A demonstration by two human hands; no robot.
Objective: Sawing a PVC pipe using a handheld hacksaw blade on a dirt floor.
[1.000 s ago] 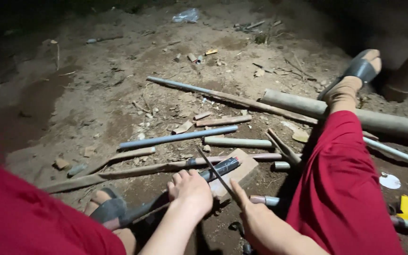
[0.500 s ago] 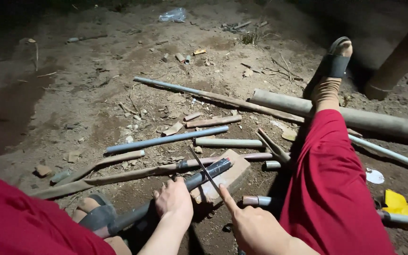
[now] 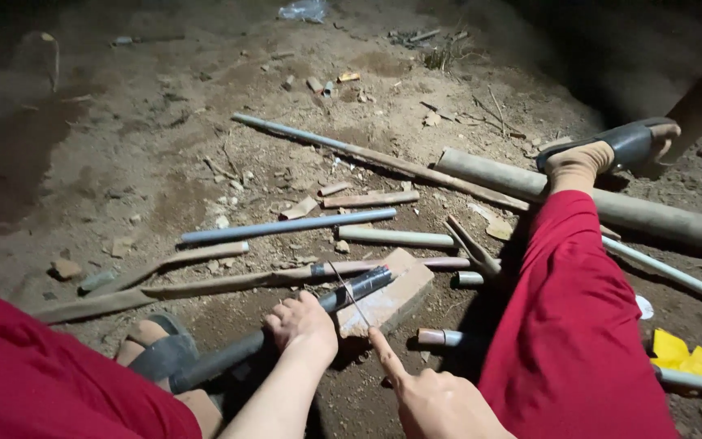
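Gripping a dark round pipe (image 3: pixel 302 321), the left hand (image 3: pixel 302 323) pins it across a flat brown brick (image 3: pixel 392 297) on the dirt ground (image 3: pixel 164 162). The right hand (image 3: pixel 432 398) fingers pinch a thin saw blade (image 3: pixel 349 294) over the pipe.

Bare dirt ground (image 3: pixel 123 162) is littered with wood chips and stones. A long blue-grey rod (image 3: pixel 286 226) lies near the middle, a pale stick (image 3: pixel 396 237) just beside it. A thick bamboo pole (image 3: pixel 652 215) crosses at right. Yellow scraps (image 3: pixel 680 354) sit at the right edge; a crumpled plastic bag (image 3: pixel 302 10) lies far off.
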